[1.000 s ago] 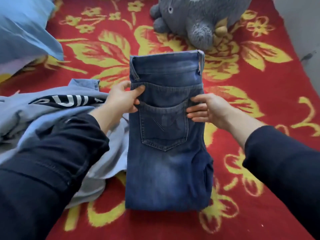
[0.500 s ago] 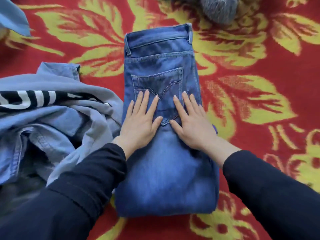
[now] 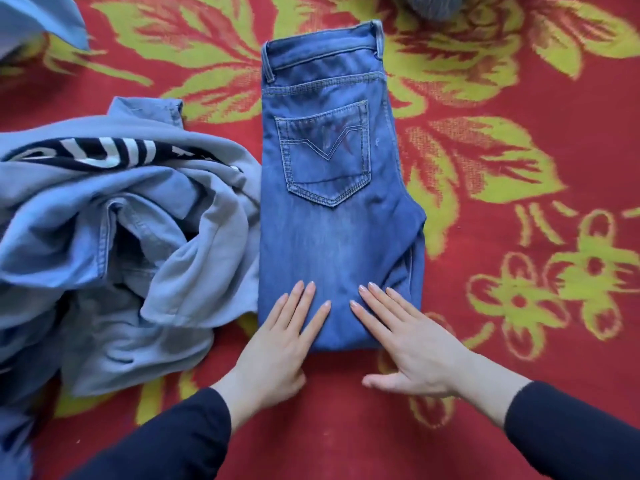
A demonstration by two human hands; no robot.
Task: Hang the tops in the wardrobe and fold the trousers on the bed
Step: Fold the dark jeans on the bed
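Folded blue jeans (image 3: 336, 209) lie flat on the red bedspread (image 3: 519, 98) with yellow flowers, waistband away from me and a back pocket facing up. My left hand (image 3: 280, 344) lies flat with straight fingers on the near left corner of the jeans. My right hand (image 3: 405, 337) lies flat with spread fingers on the near right corner, its thumb on the bedspread. Neither hand grips anything.
A crumpled heap of light-blue clothes (image 3: 114, 244), with a dark printed band on top, lies to the left and touches the jeans' left edge. A grey plush toy (image 3: 433, 5) shows at the top edge. A blue pillow corner (image 3: 38, 19) is at top left.
Both hands have slid down the jeans from the pocket area to the near folded edge, staying flat. The view has moved closer to the bed.
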